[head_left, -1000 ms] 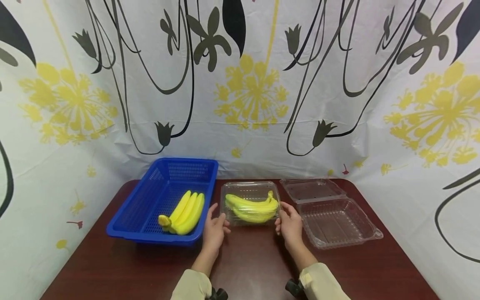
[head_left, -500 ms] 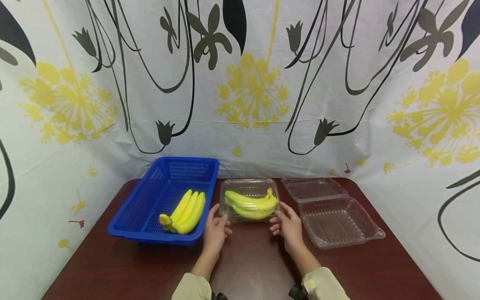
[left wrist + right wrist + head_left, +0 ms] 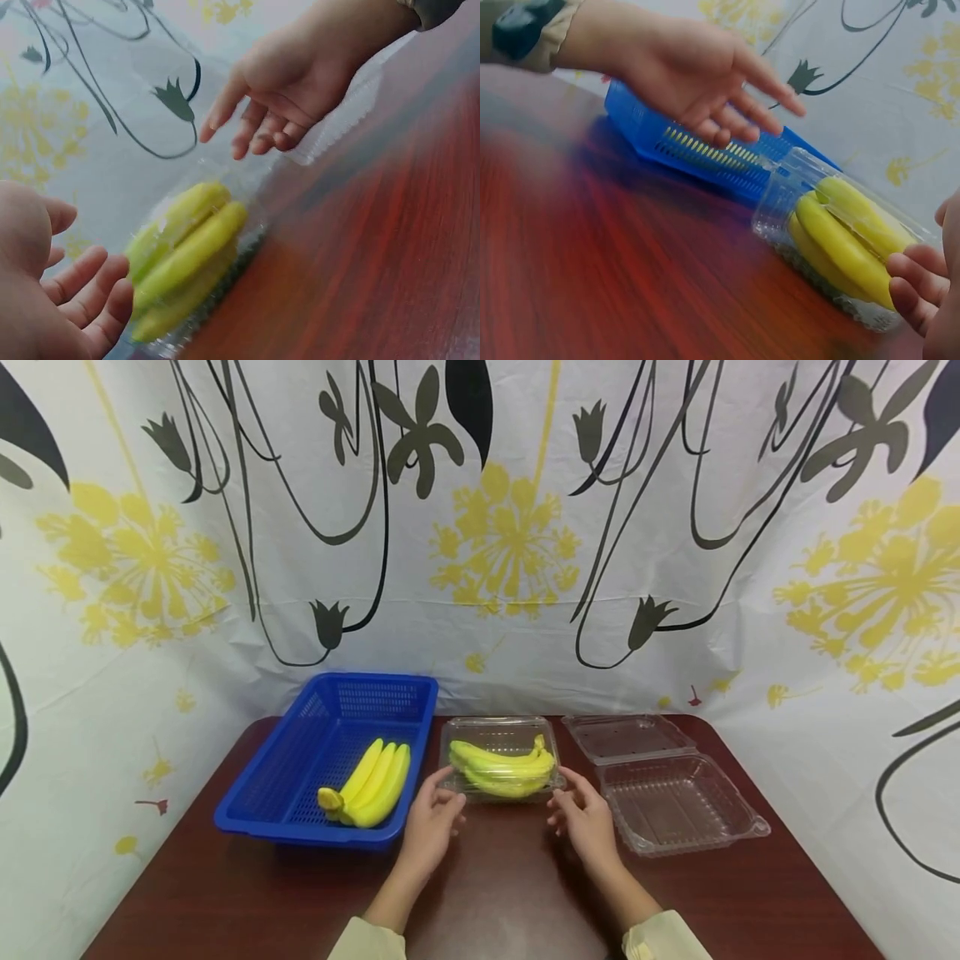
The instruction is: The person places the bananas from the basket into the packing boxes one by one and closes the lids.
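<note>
Clear plastic container (image 3: 487, 732): lid down, sitting upright, just to the right of the blue basket (image 3: 322, 836). Inside, visible through the plastic: one bunch of bananas (image 3: 501, 771), yellow tinged green, curved, lying on its side, stubby stem end farther from the basket.

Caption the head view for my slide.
Left hand and right hand flank a clear container of bananas between blue basket and open container.

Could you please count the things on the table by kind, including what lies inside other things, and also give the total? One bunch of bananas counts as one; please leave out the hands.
Blue basket: 1
Clear plastic boxes: 2
Bunches of bananas: 2
Total: 5
</note>
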`<state>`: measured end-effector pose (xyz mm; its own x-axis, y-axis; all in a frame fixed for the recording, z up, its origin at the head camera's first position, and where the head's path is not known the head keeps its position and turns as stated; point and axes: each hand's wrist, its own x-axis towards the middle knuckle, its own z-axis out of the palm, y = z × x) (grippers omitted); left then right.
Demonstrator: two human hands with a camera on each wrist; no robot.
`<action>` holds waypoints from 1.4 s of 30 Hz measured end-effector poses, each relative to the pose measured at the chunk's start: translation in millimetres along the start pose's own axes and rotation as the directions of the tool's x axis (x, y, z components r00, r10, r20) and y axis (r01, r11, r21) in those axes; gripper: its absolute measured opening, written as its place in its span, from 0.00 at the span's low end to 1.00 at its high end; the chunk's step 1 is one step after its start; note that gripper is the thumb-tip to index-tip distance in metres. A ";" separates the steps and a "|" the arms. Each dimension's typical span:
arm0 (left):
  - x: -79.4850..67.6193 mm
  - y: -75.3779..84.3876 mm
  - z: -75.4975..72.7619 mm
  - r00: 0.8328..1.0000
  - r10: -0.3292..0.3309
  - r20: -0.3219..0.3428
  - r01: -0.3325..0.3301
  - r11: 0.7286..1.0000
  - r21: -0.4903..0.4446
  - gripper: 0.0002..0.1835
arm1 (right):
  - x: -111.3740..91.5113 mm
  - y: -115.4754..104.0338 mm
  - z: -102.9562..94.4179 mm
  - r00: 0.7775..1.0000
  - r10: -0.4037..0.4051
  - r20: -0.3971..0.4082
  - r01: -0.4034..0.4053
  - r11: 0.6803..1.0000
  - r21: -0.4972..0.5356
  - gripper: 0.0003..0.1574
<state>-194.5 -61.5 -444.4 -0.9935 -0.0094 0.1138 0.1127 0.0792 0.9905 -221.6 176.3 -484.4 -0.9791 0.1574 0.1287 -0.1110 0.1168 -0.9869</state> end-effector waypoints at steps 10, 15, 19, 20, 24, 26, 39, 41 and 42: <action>-8.9 16.5 -17.1 0.979 0.129 0.158 -0.139 0.989 0.049 0.22 | -8.6 -3.7 -18.3 0.935 -0.354 0.013 0.347 0.907 -0.237 0.25; -6.1 24.0 -33.5 0.964 0.222 0.146 -0.240 0.964 0.113 0.19 | -4.0 -5.2 -31.3 0.843 -0.536 0.047 0.514 0.774 -0.370 0.26; -2.7 29.4 -51.1 0.944 0.304 0.130 -0.328 0.914 0.240 0.19 | -0.5 -6.8 -45.9 0.785 -0.616 0.072 0.572 0.674 -0.467 0.28; -1.5 30.0 -56.0 0.940 0.317 0.128 -0.341 0.899 0.276 0.19 | 0.4 -7.0 -50.0 0.776 -0.626 0.076 0.578 0.657 -0.484 0.28; 3.6 31.4 -76.3 0.923 0.359 0.138 -0.384 0.835 0.395 0.19 | 5.3 -9.0 -65.3 0.756 -0.649 0.092 0.591 0.615 -0.522 0.28; 6.0 31.8 -86.5 0.918 0.369 0.147 -0.394 0.797 0.458 0.20 | 8.3 -10.6 -72.0 0.749 -0.656 0.095 0.593 0.599 -0.538 0.29; 17.2 32.8 -145.7 0.917 0.262 0.301 -0.399 0.572 0.717 0.24 | 24.7 -10.1 -110.2 0.716 -0.686 0.133 0.578 0.475 -0.663 0.33; 20.2 32.0 -152.8 0.922 0.200 0.330 -0.384 0.568 0.728 0.24 | 26.4 -9.2 -115.2 0.724 -0.677 0.132 0.562 0.468 -0.682 0.34; 21.7 31.7 -156.2 0.925 0.165 0.343 -0.374 0.567 0.734 0.23 | 27.3 -9.0 -117.3 0.728 -0.673 0.131 0.556 0.466 -0.689 0.34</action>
<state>-209.6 -214.9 -398.4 -0.9062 0.3465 0.2423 0.4218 0.7800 0.4622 -227.3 294.6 -460.7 -0.6600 -0.0930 0.7455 -0.4784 0.8171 -0.3216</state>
